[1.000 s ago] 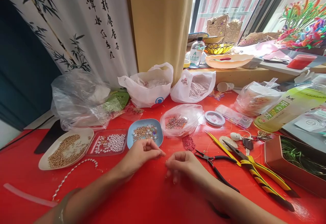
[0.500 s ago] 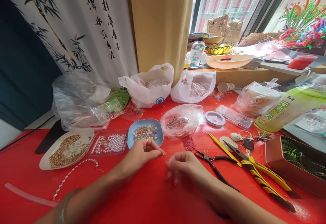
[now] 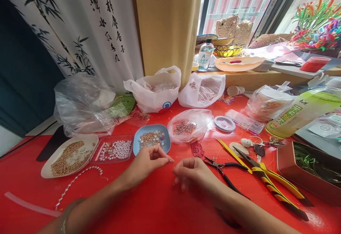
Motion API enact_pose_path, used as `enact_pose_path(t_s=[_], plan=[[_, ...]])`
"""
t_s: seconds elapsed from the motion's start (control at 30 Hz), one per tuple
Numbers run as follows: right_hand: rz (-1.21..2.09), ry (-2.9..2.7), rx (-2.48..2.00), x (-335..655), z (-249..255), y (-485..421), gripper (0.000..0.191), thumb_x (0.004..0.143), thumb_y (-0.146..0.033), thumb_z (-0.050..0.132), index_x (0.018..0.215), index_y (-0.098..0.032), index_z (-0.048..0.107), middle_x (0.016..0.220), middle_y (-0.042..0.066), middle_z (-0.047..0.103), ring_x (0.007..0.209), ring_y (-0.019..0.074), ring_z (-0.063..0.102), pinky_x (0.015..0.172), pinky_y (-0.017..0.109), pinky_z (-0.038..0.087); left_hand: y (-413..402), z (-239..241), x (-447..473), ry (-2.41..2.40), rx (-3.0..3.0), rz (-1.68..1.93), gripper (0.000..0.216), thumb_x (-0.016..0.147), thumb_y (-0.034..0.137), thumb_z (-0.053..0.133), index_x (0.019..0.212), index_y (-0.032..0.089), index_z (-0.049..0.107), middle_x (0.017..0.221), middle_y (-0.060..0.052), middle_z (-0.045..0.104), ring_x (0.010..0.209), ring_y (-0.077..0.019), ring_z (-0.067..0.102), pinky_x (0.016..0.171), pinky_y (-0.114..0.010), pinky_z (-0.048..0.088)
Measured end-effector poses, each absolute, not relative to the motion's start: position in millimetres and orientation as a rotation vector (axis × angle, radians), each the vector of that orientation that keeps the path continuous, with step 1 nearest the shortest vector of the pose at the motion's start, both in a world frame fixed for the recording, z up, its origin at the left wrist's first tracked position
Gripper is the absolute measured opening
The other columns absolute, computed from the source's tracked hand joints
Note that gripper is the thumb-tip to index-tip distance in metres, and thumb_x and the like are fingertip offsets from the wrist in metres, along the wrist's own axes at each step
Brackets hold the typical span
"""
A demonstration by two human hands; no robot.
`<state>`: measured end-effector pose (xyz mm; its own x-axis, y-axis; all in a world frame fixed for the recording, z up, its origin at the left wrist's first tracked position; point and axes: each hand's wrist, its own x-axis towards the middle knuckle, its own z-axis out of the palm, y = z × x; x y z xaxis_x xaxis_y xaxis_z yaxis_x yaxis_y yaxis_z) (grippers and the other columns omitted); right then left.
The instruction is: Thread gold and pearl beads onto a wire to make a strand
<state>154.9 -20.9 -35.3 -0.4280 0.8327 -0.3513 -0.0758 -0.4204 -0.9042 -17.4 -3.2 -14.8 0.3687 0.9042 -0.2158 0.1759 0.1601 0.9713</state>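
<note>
My left hand (image 3: 152, 160) is pinched closed just in front of the blue dish (image 3: 136, 148), which holds gold, pearl and coloured beads. Something tiny shows at its fingertips, too small to name. A short gap away, my right hand (image 3: 190, 172) is also closed, thumb against forefinger; whatever lies between them cannot be made out. To the left are a clear tray (image 3: 95, 156) of white pearl beads and a cream plate (image 3: 45, 172) of small gold beads. A strand of pearl beads (image 3: 73, 181) lies curved on the red table (image 3: 149, 212) below them.
Black-handled pliers (image 3: 226, 170), large yellow-and-black pliers (image 3: 269, 180) and yellow tweezers (image 3: 231, 152) lie to the right. Behind the dish stand white plastic bags (image 3: 157, 92) and an open bag of beads (image 3: 204, 120). A bottle (image 3: 301, 109) and a red box (image 3: 306, 177) border the right side.
</note>
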Motion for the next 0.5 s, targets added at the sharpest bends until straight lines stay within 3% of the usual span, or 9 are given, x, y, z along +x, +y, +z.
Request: enact_pose_path(t_s=[0.5], plan=[[1.583, -1.322, -1.153, 156.6, -31.4, -22.2, 0.024, 0.07, -0.038, 0.059, 0.066, -0.013, 0.059, 0.058, 0.0, 0.061, 0.047, 0.0082, 0.052, 0.049, 0.02, 0.039, -0.6, -14.0, -17.2, 1.154, 1.427, 0.718, 0.016, 0.068, 0.03, 0.06, 0.071, 0.015, 0.062, 0.075, -0.004, 0.064, 0.074, -0.0171, 0.057, 0.07, -0.027, 0.041]])
